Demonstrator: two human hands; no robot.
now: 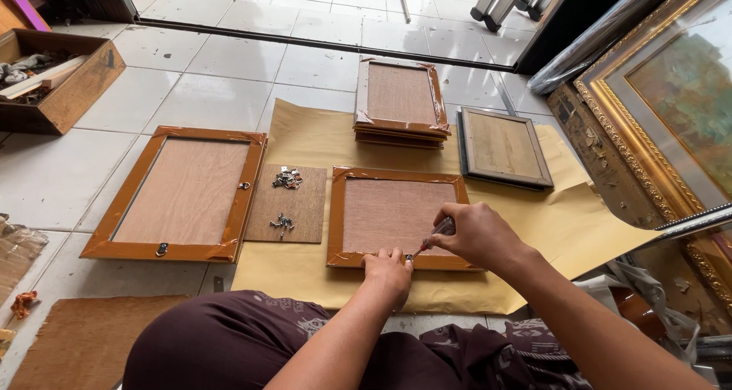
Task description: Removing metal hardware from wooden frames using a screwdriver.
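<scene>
Person sits on tiled floor, both hands at near edge of a brown-taped frame back (396,215) lying on yellow kraft paper (320,142); right hand (476,234) grips a red-handled screwdriver (432,237), tip down at the frame's bottom rail; left hand (387,269) is curled, fingertips pressing the rail right beside the tip, what it pins is too small to tell. Around it: one bigger taped frame (179,195) to the left on the tiles, one stack of taped frames (400,100) behind, one grey frame (503,147) beside the stack. One small wood board (288,203) lies between the two near frames with two little heaps of metal hangers (287,178). One wooden crate (65,81) far left, one gilt picture frame (663,108) leaning at right. Nothing blocks the hands
</scene>
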